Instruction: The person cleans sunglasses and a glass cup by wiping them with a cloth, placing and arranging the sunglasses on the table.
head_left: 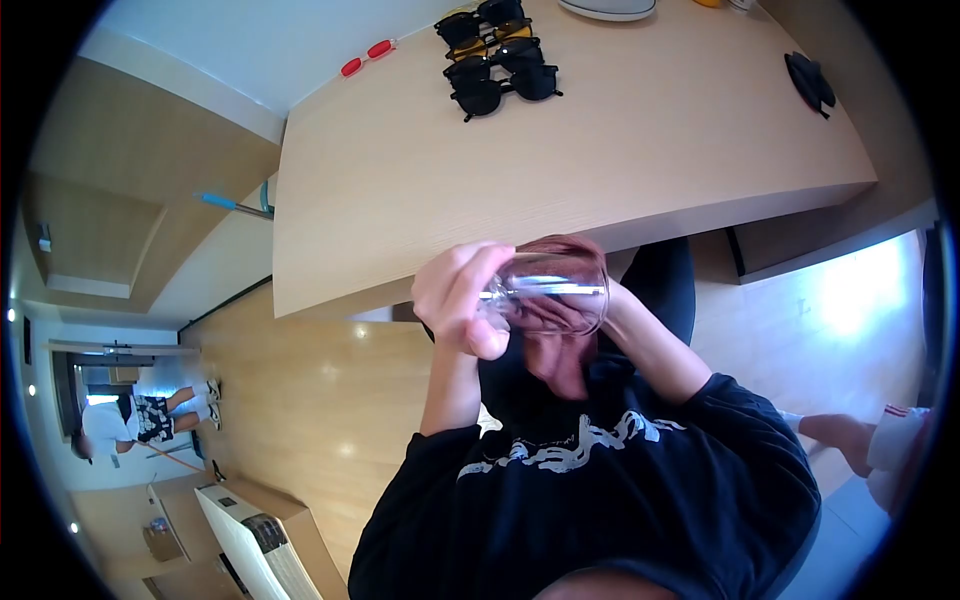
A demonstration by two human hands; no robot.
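Observation:
A clear glass [560, 290] is held on its side above my lap, in front of the table edge. My left hand [462, 298] is closed around its narrow end, at the left. Reddish-brown cloth [562, 360] lies behind and against the wide end of the glass, and part of it hangs down. My right hand [612, 298] comes from the right and holds the cloth at the glass; its fingers are mostly hidden by cloth and glass.
On the wooden table [400, 190] are several dark sunglasses [505, 92] in a stack, red glasses [368, 58], a white dish [610, 8] and a black folded item [810, 82]. A person [150, 418] stands far left; another person's leg [840, 440] shows at right.

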